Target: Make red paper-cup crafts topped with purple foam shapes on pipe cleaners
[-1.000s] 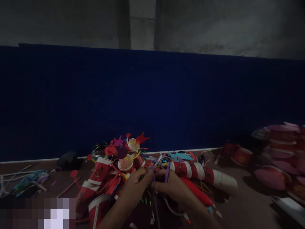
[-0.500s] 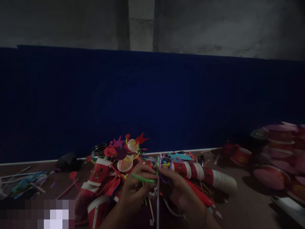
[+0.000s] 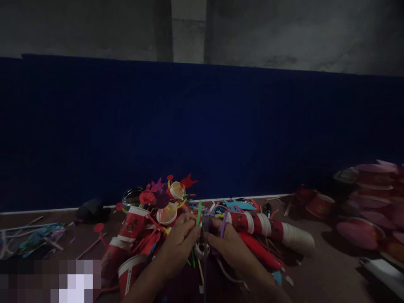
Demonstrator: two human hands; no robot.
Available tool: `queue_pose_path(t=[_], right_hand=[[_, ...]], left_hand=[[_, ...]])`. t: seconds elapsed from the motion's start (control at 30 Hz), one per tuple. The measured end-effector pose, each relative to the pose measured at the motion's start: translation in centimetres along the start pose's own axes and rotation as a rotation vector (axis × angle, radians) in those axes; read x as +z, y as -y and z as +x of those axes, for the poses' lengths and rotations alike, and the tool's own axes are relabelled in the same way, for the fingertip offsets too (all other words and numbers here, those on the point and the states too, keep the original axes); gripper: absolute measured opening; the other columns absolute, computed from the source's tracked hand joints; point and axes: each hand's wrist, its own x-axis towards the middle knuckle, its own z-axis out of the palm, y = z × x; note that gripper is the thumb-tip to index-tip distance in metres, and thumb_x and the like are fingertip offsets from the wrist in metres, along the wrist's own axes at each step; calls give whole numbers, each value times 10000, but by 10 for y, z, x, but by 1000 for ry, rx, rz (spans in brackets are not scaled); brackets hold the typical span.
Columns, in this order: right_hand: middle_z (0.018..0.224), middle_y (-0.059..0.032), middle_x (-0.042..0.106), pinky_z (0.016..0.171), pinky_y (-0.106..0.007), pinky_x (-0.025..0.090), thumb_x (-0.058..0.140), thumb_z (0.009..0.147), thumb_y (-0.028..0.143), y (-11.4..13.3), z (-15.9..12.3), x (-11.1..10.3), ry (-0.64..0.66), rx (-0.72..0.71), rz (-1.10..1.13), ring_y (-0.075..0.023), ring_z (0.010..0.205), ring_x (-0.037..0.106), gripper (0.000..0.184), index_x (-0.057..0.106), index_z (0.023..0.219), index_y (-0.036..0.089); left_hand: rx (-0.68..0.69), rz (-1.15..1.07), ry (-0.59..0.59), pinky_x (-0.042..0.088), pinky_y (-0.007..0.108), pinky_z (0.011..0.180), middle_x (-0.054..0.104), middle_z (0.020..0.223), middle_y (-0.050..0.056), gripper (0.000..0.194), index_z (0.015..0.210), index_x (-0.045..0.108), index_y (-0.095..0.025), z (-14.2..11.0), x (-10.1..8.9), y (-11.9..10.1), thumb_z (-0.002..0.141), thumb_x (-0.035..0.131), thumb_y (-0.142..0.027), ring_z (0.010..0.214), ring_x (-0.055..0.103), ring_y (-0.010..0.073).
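My left hand (image 3: 181, 235) is closed with thumb and fingers pinched on a green straw (image 3: 199, 212), which sticks up from the fingertips. Close beside it, my right hand (image 3: 225, 242) is closed too, and a purple straw (image 3: 223, 224) slants up between its fingers. Between the two hands the tips nearly meet, and what lies there is dark and blurred. Just beneath the fingers sits a white round piece with holes (image 3: 202, 251). Red paper cups (image 3: 134, 223) with cut-out shapes on straws lie to the left of my left hand.
A long stack of red and white paper cups (image 3: 271, 227) lies right of my hands, with a red elongated object (image 3: 260, 252) in front. Blue cut-outs (image 3: 240, 205) lie behind. Loose straws (image 3: 44, 235) are at far left, pink-red cups (image 3: 374, 185) at far right. A blue wall panel (image 3: 202, 126) stands behind.
The green straw, which lay across my left hand, now stands upright in its fingertips. The purple straw now shows above my right hand. The pale rod between the hands has darkened and shows less.
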Motion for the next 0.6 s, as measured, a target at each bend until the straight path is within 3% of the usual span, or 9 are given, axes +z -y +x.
queue_pose_path(t=[0.2,0.3,0.4,0.5,0.6], right_hand=[[650,24,625,602,-265,435,640,661,227,5,-2,1,-74,39,-17,-144,601,554,176,637,830,177],[569,44,560,532,-239,389,573,659,197,7,-1,-5,-179,9,-91,-118,534,493,60,580,716,183],[574,37,549,552,-234,389,506,642,157,11,-3,-14,-280,-39,-145,-113,556,494,57,547,670,183],[582,29,561,529,-229,385,494,638,154,14,-13,-24,-262,-9,-180,-105,540,496,99,569,687,195],[544,33,577,465,-240,377,608,613,212,11,-27,-35,-26,121,-254,-122,496,523,129,628,735,246]], left_hand=[[-21,-178,118,400,276,751,497,861,31,308,626,540,-176,1,-2,9,853,445,-360,835,483,177],[-70,-204,77,396,320,830,568,948,46,206,868,617,-190,1,-9,15,807,544,-372,922,523,208],[-107,-280,72,392,356,879,573,1130,80,522,1170,530,-221,3,-20,17,708,660,-427,1057,510,254],[-86,-393,-144,398,363,888,546,1209,126,642,1221,493,-192,6,-29,14,679,664,-491,1104,499,270],[-135,-441,-385,415,325,860,596,1147,129,513,1141,547,-156,8,-32,7,730,631,-452,1075,532,248]])
